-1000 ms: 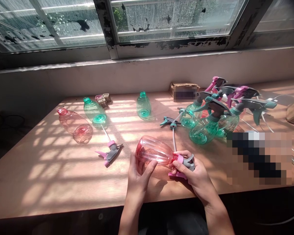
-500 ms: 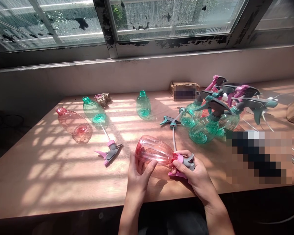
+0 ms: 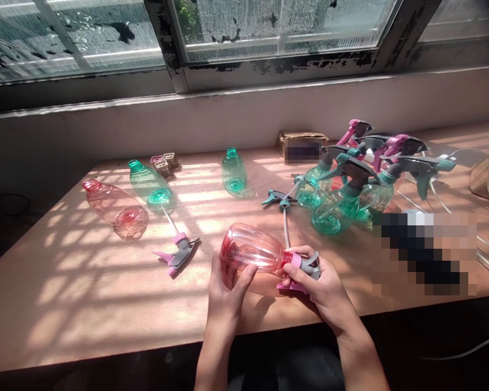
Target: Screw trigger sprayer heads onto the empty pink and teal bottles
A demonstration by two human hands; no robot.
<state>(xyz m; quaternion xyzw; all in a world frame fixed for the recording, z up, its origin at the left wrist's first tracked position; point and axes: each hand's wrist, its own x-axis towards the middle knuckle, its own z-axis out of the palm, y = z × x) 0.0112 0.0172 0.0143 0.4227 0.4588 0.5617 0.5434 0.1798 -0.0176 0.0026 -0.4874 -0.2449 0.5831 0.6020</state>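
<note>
A clear pink spray bottle (image 3: 252, 247) lies sideways between my hands above the front of the table. Wrapped round its base end is my left hand (image 3: 230, 282), thumb on the near side. My right hand (image 3: 313, 279) grips the pink-and-grey trigger sprayer (image 3: 303, 263) at the bottle's neck, fingers round the pink collar. The sprayer's pink trigger points toward me. To the left lies a loose pink-and-grey sprayer head (image 3: 181, 252) with a white tube. Behind the held bottle is a teal-and-grey sprayer head (image 3: 283, 201), its tube running toward my right hand.
Two green bottles (image 3: 233, 174) without sprayers and a pink bottle (image 3: 116, 209) stand left and centre on the table (image 3: 85, 315). Several bottles with sprayers (image 3: 338, 209) cluster at right. A small cardboard box (image 3: 303, 144) and small blocks (image 3: 165, 163) sit near the wall.
The view has shifted slightly, moving everything a little left and up in the picture. Both hands keep nearly the same hold on the pink bottle and its sprayer.
</note>
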